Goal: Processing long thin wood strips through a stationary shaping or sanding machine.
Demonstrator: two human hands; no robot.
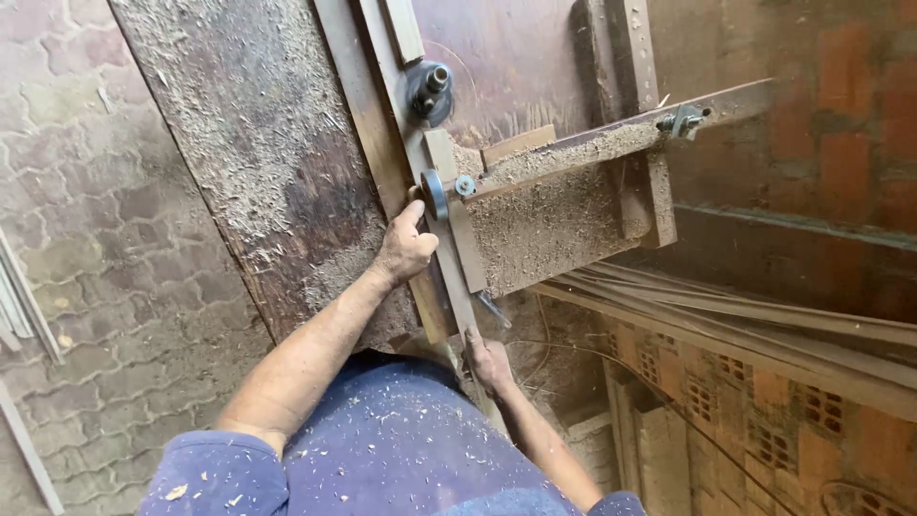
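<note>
i am pressing a long narrow wooden strip (pixel 449 277) along the edge of the sawdust-covered counter (pixel 258 182), where it is running from the top of the view down toward my body, passing beside a small round guide wheel (pixel 435 194). my left grip (pixel 405 248) is lying closed over the strip just below that wheel, thumb pointing up along the wood and fingers curled around its far side. my right grip (pixel 489 363) is wrapping the strip's lower end, close to my waist; i cannot tell how tightly its fingers are closing. a second roller (pixel 430 91) is sitting higher along the same strip. to the right, a wooden fence block (pixel 554 220) heaped with sawdust is butting against the strip, with a bolted metal arm (pixel 683 119) crossing above it. thin cut slats (pixel 745 315) are lying stacked below the fence, over a brick wall (pixel 764 401). grey paving stones (pixel 86 239) are showing on the left, and wood chips are speckling my blue shirt (pixel 401 449).
</note>
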